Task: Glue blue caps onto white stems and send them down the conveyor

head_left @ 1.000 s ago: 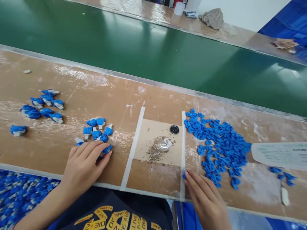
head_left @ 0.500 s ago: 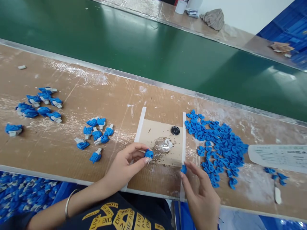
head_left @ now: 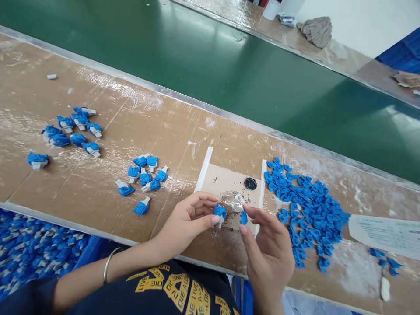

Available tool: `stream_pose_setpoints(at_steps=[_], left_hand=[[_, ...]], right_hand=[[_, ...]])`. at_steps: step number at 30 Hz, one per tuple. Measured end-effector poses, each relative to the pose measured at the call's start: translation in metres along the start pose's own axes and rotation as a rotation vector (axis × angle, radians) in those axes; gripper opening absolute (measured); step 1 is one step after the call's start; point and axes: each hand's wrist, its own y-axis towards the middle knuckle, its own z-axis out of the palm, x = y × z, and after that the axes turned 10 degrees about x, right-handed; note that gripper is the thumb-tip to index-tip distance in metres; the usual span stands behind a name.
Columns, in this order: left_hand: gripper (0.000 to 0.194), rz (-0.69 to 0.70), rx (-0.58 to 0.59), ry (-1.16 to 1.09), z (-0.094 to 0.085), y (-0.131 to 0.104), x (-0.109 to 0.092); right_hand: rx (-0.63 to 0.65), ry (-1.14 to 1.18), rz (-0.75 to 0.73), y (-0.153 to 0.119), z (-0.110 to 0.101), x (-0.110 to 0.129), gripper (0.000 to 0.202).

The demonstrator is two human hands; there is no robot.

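Between the thumb and fingers of my left hand [head_left: 193, 216] is a blue piece with a whitish tab [head_left: 219, 213]. My right hand [head_left: 267, 236] pinches a small blue curved piece [head_left: 243, 217], held apart from the left one. Beyond both hands, a clear glossy patch [head_left: 234, 202] with a white scrap lies on a beige sheet [head_left: 219, 175] bordered by white strips. A round black part [head_left: 250, 183] sits on that sheet. To the right spreads a pile of small blue curved pieces [head_left: 311, 210].
Blue pieces with whitish tabs lie in two groups, one nearer [head_left: 144, 177] and one farther left [head_left: 75, 129]. A blue bin [head_left: 87, 253] of similar pieces stands below the table edge. A white printed plastic piece [head_left: 383, 234] adjoins the pile. A green belt [head_left: 197, 65] runs behind.
My right hand has brought its small blue piece leftward and up, closer to the piece in my left hand. The camera view has shifted and tilted slightly.
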Motion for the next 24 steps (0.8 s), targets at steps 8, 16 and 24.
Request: stream_pose_setpoints(at_steps=[8,16,24], left_hand=[[0.032,-0.007,0.157,-0.191,0.014,-0.001,0.001],[0.044,0.014,0.136,-0.160,0.014,-0.005,0.003],[0.046,-0.019,0.063,0.035,0.006,-0.006,-0.009]], right_hand=[[-0.076,0.464,0.172,-0.016,0.014,0.018,0.034],[-0.090,0.266,0.163,-0.023,0.019,0.019,0.036],[0.213,-0.026,-0.118,-0.028,0.018,0.013,0.050]])
